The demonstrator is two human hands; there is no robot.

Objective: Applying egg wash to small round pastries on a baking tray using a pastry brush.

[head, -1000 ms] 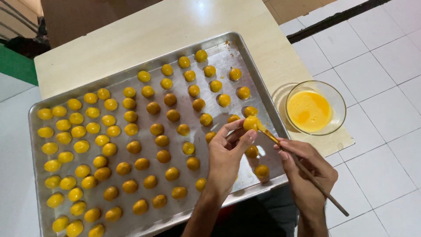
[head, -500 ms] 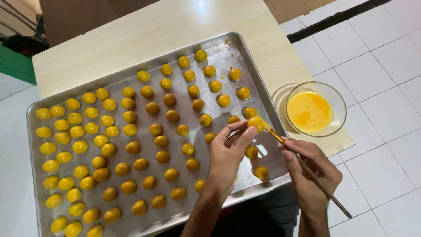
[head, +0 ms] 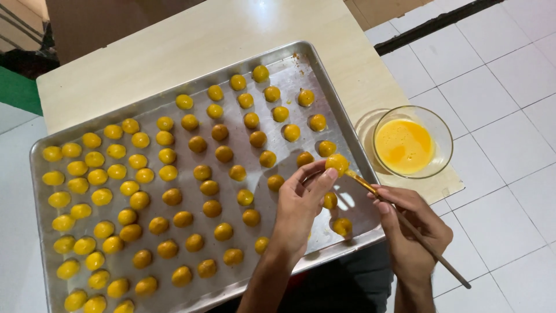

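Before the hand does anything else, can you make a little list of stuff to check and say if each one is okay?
1. Left hand grips the dough ball with its fingertips: ok.
2. Right hand holds the brush firmly: ok.
3. Brush tip touches the ball: ok.
4. Glass bowl holds yellow wash: ok.
5. Bowl stands safely on the table: not ok, it is close to the corner edge.
6. Metal tray rests fully on the table: not ok, its near edge overhangs.
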